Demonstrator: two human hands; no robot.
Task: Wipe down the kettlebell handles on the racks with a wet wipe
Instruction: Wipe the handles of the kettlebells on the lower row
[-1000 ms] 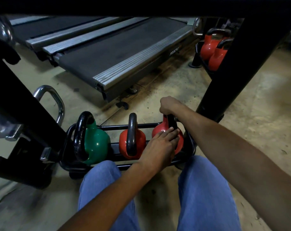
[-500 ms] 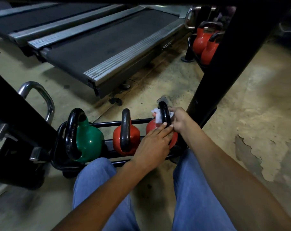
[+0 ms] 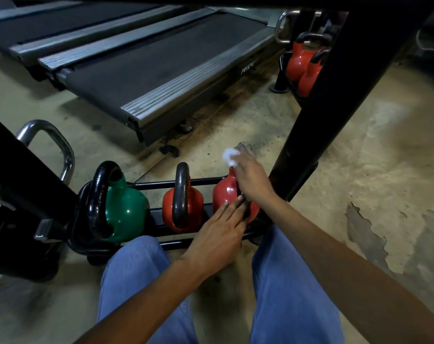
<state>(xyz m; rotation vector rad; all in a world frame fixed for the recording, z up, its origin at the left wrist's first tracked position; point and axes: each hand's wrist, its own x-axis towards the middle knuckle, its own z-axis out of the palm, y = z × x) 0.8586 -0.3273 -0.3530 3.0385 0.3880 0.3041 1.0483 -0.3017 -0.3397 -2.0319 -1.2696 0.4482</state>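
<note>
Head: peeling floor (image 3: 384, 145), treadmill (image 3: 161, 58), kettlebell rack (image 3: 154, 185)

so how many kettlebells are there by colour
green kettlebell: 1
red kettlebells: 4 (2 near, 2 far back)
total: 5

There are four red kettlebells (image 3: 167, 208), one green kettlebell (image 3: 126, 209), one wipe (image 3: 229, 156).

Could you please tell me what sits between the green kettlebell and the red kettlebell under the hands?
Another red kettlebell with a black handle, on the rack; the head view shows it.
</note>
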